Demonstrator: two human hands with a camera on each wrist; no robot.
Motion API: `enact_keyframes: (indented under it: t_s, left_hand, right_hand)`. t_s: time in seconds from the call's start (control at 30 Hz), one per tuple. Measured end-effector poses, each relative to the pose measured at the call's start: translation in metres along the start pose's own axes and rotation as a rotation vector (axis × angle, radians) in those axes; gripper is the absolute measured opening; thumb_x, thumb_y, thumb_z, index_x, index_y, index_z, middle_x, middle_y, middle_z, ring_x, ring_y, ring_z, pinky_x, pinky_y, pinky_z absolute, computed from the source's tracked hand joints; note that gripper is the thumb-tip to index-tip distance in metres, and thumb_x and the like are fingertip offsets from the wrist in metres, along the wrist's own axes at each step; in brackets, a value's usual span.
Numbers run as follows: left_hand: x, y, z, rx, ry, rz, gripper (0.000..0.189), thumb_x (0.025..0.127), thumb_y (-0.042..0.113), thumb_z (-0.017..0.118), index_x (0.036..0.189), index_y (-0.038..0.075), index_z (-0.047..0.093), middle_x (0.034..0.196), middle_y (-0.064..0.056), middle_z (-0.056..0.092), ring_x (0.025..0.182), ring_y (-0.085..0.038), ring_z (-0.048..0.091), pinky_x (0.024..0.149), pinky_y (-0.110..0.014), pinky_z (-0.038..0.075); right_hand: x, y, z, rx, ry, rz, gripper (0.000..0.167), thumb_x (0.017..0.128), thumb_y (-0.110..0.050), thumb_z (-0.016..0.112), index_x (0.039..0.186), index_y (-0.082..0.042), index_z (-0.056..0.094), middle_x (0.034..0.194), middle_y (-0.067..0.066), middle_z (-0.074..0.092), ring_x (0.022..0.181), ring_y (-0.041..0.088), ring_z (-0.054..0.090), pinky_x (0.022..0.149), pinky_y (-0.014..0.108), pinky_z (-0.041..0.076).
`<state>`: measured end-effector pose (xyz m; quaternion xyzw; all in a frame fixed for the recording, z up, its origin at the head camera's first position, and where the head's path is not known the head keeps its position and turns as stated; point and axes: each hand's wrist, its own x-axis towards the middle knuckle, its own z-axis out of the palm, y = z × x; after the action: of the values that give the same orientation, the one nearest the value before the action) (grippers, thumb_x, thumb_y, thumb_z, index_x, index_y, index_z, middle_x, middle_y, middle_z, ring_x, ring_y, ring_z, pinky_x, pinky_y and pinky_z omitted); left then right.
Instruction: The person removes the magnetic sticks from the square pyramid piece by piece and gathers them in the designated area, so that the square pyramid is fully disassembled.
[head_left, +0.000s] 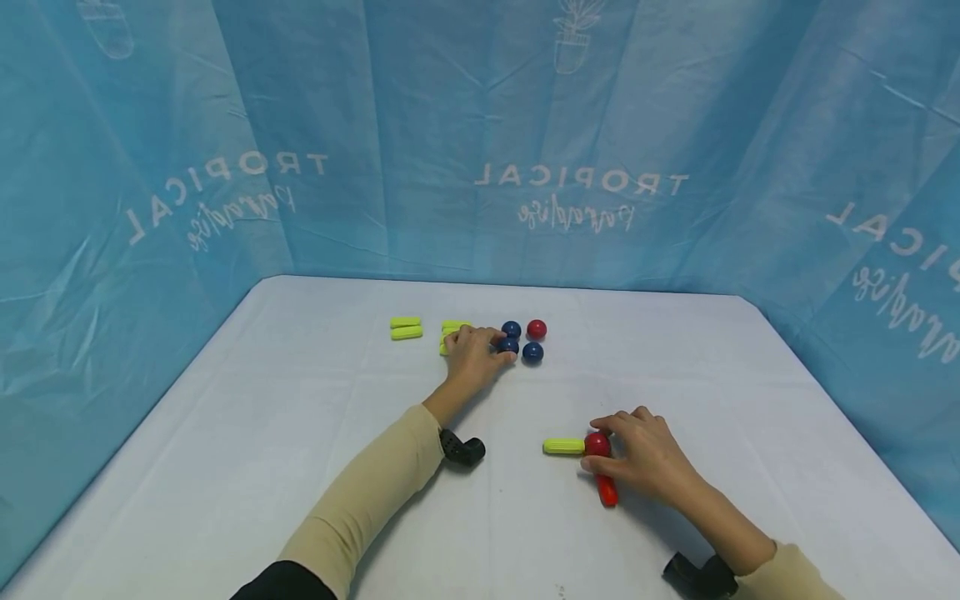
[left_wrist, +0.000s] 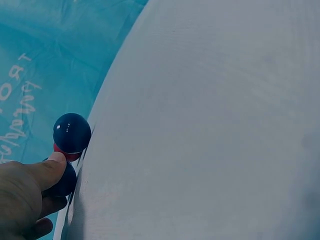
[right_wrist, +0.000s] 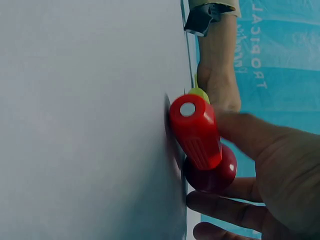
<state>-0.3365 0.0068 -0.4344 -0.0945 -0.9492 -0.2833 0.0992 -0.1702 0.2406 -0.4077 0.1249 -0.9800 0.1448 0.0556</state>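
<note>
My left hand (head_left: 472,360) reaches to the far middle of the table and holds a blue ball (left_wrist: 64,182) between thumb and fingers. Close around it are two more blue balls (head_left: 533,354) and a red ball (head_left: 536,329). At the front right, my right hand (head_left: 651,454) grips another red ball (head_left: 597,444), thumb on the near side and fingers on the far side. A yellow-green stick (head_left: 562,447) extends left from that ball. Toward the front, a red stick (right_wrist: 197,137) meets the same ball, its round pale end facing the right wrist camera.
Several yellow-green sticks (head_left: 455,325) lie beside the left hand, partly covered by it. Two more yellow-green sticks (head_left: 407,332) lie further left. A white cloth covers the table (head_left: 262,433), and a blue printed curtain (head_left: 450,225) hangs around its back and sides.
</note>
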Motion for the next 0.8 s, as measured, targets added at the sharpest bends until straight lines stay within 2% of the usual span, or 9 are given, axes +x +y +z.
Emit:
enact_keyframes:
  t_s: [0.27, 0.4, 0.5, 0.6, 0.67, 0.73, 0.8]
  left_hand:
    - [0.0, 0.001, 0.0, 0.0, 0.0, 0.001, 0.045, 0.079, 0.041, 0.073, 0.117, 0.018, 0.066, 0.113, -0.001, 0.068, 0.107, -0.021, 0.048, 0.1, -0.046, 0.026]
    - [-0.002, 0.002, -0.002, 0.019, 0.005, 0.005, 0.047, 0.079, 0.042, 0.073, 0.118, 0.018, 0.065, 0.115, -0.002, 0.066, 0.111, -0.022, 0.048, 0.102, -0.046, 0.025]
    - [-0.009, 0.004, -0.01, 0.002, 0.042, 0.004, 0.048, 0.08, 0.041, 0.073, 0.121, 0.019, 0.062, 0.119, -0.004, 0.062, 0.115, -0.023, 0.045, 0.103, -0.046, 0.024]
    - [-0.022, 0.007, -0.02, -0.064, 0.086, 0.017, 0.046, 0.081, 0.039, 0.072, 0.121, 0.018, 0.061, 0.117, -0.004, 0.059, 0.114, -0.023, 0.044, 0.101, -0.045, 0.025]
    - [-0.035, 0.008, -0.027, -0.123, 0.091, 0.045, 0.042, 0.082, 0.037, 0.071, 0.118, 0.018, 0.062, 0.115, -0.003, 0.06, 0.111, -0.022, 0.044, 0.097, -0.044, 0.026]
    - [-0.052, 0.009, -0.033, -0.187, 0.059, 0.078, 0.037, 0.084, 0.035, 0.07, 0.115, 0.016, 0.064, 0.112, -0.002, 0.063, 0.108, -0.021, 0.045, 0.095, -0.043, 0.028]
    - [-0.071, 0.009, -0.037, -0.249, -0.012, 0.106, 0.033, 0.084, 0.032, 0.069, 0.113, 0.015, 0.065, 0.11, -0.001, 0.065, 0.106, -0.02, 0.046, 0.093, -0.043, 0.028]
  right_hand:
    - [-0.002, 0.001, 0.005, 0.047, 0.074, -0.062, 0.036, 0.073, -0.025, 0.079, 0.106, -0.013, 0.07, 0.096, -0.002, 0.069, 0.083, 0.011, 0.047, 0.075, 0.033, 0.037]
    - [0.0, 0.0, 0.009, 0.084, 0.098, -0.084, 0.036, 0.072, -0.023, 0.08, 0.105, -0.014, 0.071, 0.096, -0.002, 0.07, 0.083, 0.01, 0.047, 0.073, 0.031, 0.037]
    - [0.002, -0.002, 0.012, 0.101, 0.106, -0.083, 0.037, 0.072, -0.025, 0.08, 0.106, -0.015, 0.071, 0.096, -0.003, 0.07, 0.083, 0.01, 0.046, 0.072, 0.029, 0.037]
    - [0.003, -0.004, 0.013, 0.11, 0.105, -0.069, 0.038, 0.072, -0.029, 0.08, 0.106, -0.016, 0.071, 0.096, -0.004, 0.07, 0.084, 0.01, 0.046, 0.071, 0.028, 0.036]
    - [0.004, -0.005, 0.014, 0.117, 0.104, -0.056, 0.039, 0.072, -0.031, 0.081, 0.106, -0.016, 0.071, 0.095, -0.004, 0.069, 0.083, 0.01, 0.047, 0.07, 0.027, 0.036]
    - [0.005, -0.005, 0.014, 0.119, 0.104, -0.043, 0.039, 0.071, -0.032, 0.081, 0.106, -0.016, 0.071, 0.094, -0.004, 0.069, 0.083, 0.011, 0.047, 0.069, 0.026, 0.035]
    - [0.005, -0.004, 0.013, 0.12, 0.105, -0.036, 0.04, 0.071, -0.032, 0.081, 0.106, -0.016, 0.072, 0.093, -0.004, 0.068, 0.082, 0.011, 0.046, 0.068, 0.026, 0.035]
